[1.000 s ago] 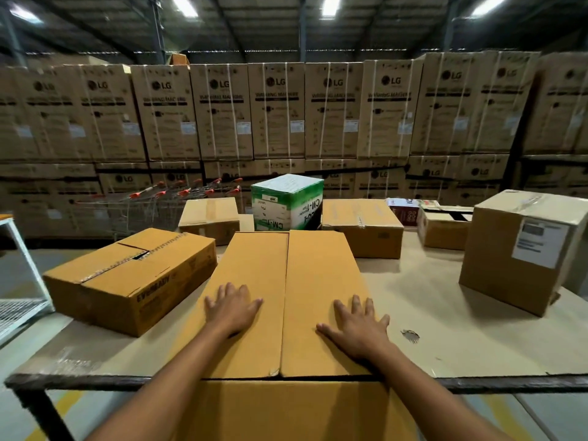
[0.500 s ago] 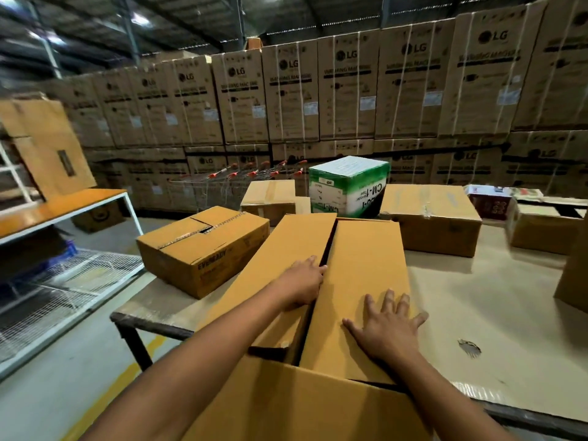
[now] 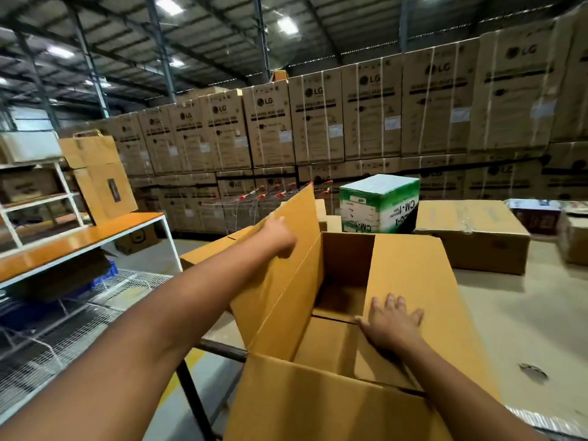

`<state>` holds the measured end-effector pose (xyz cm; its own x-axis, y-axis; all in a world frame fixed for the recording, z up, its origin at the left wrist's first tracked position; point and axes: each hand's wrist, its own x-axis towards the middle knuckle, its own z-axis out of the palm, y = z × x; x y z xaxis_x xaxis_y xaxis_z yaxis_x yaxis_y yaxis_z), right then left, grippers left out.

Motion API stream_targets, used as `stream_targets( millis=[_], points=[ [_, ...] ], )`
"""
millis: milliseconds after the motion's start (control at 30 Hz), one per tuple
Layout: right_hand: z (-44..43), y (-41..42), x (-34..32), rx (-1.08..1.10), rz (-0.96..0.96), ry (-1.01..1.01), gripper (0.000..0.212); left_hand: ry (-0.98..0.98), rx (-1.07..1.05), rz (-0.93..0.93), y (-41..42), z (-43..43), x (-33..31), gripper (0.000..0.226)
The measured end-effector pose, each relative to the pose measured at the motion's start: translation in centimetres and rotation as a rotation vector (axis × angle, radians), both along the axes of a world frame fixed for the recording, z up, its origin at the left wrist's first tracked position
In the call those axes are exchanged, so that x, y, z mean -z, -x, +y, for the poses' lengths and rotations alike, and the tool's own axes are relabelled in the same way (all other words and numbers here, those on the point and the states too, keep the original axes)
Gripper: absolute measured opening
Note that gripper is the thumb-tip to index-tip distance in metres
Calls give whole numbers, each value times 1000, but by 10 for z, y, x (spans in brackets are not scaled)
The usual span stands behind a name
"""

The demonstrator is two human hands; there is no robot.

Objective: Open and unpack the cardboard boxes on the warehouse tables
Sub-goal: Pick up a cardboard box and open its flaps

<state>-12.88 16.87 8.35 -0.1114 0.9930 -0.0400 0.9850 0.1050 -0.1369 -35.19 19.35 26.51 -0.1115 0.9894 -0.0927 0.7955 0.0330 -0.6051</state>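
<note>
A large brown cardboard box (image 3: pixel 410 275) stands on the table right in front of me. Its left top flap (image 3: pixel 286 272) is raised upright. My left hand (image 3: pixel 281 235) grips that flap near its upper edge, fingers curled round it. The right flap still lies flat, and my right hand (image 3: pixel 393 319) rests on it with fingers spread, thumb at the flap's inner edge. Through the gap I see the box's inside, dark and with only cardboard inner flaps showing.
Behind stand a green-and-white box (image 3: pixel 380 203) and a flat taped brown box (image 3: pixel 471 233); another brown box (image 3: pixel 216 249) lies left, half hidden. The table (image 3: pixel 525 329) runs right. A white shelf rack (image 3: pixel 79 237) stands left across a floor gap. Tall stacked cartons (image 3: pixel 366 113) wall the back.
My left hand slid to the seam, took the left flap and swung it up from flat to upright. My right hand stayed pressed on the right flap. My view turned left.
</note>
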Motion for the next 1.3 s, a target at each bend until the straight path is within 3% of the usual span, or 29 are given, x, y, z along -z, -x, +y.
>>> stream_targets(
  millis=[233, 333, 433, 600, 733, 800, 867, 1033, 1133, 1233, 1300],
  points=[
    [20, 46, 0, 17, -68, 1, 74, 28, -131, -725, 66, 23, 114, 76],
    [23, 53, 7, 67, -84, 10, 67, -4, -232, -943, 60, 33, 164, 83],
    [22, 58, 14, 100, -94, 7, 60, -157, -240, -878, 53, 44, 188, 77],
    [13, 65, 10, 141, -145, -11, 59, -169, -102, -647, 52, 60, 198, 81],
    [12, 68, -26, 158, -184, -23, 49, -195, 0, -590, 49, 60, 199, 42],
    [12, 62, -54, 160, -158, -98, 37, -186, -10, -559, 45, 60, 198, 33],
    [9, 50, -85, 141, -162, -150, 27, -171, 9, -572, 39, 62, 196, 31],
    [-9, -6, -148, 154, -381, -193, 18, -250, 135, -776, 24, 66, 205, 21],
    [-9, -36, -164, 324, -506, -187, 28, -245, 167, -839, 18, 73, 216, 29],
    [-10, -62, -166, 667, -712, -86, 55, -247, 185, -795, 17, 80, 226, 27],
    [-18, -80, -158, 735, -775, -84, 59, -233, 215, -726, 15, 86, 225, 21]
  ],
)
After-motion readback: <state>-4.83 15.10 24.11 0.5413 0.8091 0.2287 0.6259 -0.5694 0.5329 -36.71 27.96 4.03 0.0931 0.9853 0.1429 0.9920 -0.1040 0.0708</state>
